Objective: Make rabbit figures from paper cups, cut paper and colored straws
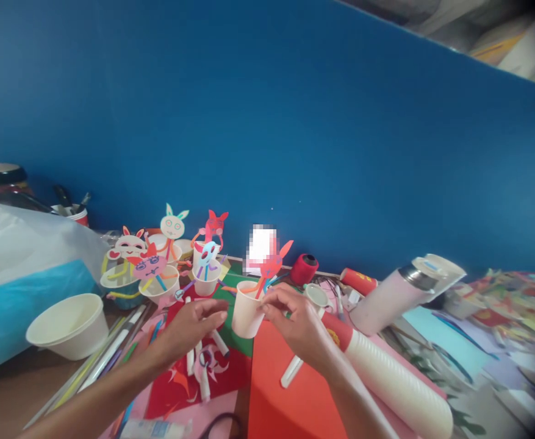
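A white paper cup (245,314) stands in front of me, with a red paper animal head (271,266) on a pipe-cleaner body rising from it. The thumb and fingers of my right hand (297,323) are pinched at the cup's right side, just below the rim. A thin pipe cleaner there may be partly hidden by the fingers. Left of the cup, my left hand (198,323) hovers with fingers loosely bent and nothing in them, apart from the cup. Orange and purple pipe-cleaner pieces stick out from the cup's left side.
Several cups with paper animals, one a pink cat head (150,266), stand at the left beside a paper bowl (71,326). White markers and scraps lie on red paper (230,369). At the right are a cup stack (395,381) and a pink flask (388,302). A blue partition (267,122) rises behind.
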{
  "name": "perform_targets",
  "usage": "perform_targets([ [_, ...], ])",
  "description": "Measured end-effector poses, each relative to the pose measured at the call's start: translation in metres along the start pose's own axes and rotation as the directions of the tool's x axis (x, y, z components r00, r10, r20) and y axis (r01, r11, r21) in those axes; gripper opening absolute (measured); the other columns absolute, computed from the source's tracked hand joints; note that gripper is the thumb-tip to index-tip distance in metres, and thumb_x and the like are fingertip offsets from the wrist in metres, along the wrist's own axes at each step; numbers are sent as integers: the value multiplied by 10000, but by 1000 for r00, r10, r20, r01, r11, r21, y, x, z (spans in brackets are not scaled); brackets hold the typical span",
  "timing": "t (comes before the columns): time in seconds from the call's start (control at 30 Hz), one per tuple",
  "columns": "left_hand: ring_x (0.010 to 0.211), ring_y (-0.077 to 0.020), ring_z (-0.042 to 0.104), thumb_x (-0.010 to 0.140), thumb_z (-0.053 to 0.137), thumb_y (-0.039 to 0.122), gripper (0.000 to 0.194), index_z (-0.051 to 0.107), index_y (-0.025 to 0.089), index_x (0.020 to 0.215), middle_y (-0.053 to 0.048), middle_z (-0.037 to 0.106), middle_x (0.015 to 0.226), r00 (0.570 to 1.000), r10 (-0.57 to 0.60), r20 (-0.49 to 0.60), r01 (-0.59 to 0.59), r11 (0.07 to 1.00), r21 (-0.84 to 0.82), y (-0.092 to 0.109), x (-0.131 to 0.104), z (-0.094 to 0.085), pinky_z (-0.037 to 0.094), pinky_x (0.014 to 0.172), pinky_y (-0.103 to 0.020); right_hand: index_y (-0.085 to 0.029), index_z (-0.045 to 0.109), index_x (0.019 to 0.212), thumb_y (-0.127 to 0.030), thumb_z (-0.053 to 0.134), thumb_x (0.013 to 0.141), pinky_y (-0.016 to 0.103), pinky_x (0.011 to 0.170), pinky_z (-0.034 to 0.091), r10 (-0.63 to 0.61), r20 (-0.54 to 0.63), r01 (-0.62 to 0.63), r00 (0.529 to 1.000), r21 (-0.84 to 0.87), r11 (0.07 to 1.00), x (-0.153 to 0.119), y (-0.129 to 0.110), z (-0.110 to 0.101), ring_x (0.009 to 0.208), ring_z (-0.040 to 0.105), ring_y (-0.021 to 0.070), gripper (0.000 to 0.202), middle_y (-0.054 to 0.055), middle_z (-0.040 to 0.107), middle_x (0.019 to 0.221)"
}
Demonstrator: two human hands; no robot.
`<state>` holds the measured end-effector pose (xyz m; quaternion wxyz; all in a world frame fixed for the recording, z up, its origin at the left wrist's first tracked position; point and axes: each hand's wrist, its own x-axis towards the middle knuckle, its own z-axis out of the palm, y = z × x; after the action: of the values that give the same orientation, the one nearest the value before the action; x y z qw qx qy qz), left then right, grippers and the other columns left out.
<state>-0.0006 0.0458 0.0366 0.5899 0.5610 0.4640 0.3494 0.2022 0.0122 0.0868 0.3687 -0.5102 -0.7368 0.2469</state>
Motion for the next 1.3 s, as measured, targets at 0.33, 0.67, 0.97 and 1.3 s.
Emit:
perform_targets([
  [0.33,835,-227,627,709,583,308,254,677,244,936,-25,698,943,988,102,-119,-125,972,-199,13,-10,17,487,706,-296,-199,557,783,-97,478,821,235,646,369,-54,37,59,998,-154,986,-8,-15,9,711,510,121,135,-10,531,782],
  [0.67,808,-214,625,722,589,345,272,647,164,917,-66,692,874,985,-6,-173,-40,964,-264,2,-5,12,501,634,-286,-186,535,762,-88,484,816,223,618,359,-74,76,89,994,-223,971,-11,-23,9,699,500,123,124,-2,514,773],
  [0.97,681,-183,632,701,617,325,173,602,172,781,-21,668,746,986,-95,-134,39,928,-370,-1,-6,18,501,598,-279,-187,534,747,-91,464,823,228,609,365,-107,93,125,990,-220,967,-14,-22,9,719,516,130,141,4,519,786],
  [1.3,726,-185,650,737,558,267,105,471,207,731,22,640,713,991,-112,-73,71,904,-422,-6,-8,24,486,550,-251,-167,558,775,-89,453,829,231,620,370,-79,102,103,992,-251,962,-13,-24,9,713,511,124,142,16,519,798],
])
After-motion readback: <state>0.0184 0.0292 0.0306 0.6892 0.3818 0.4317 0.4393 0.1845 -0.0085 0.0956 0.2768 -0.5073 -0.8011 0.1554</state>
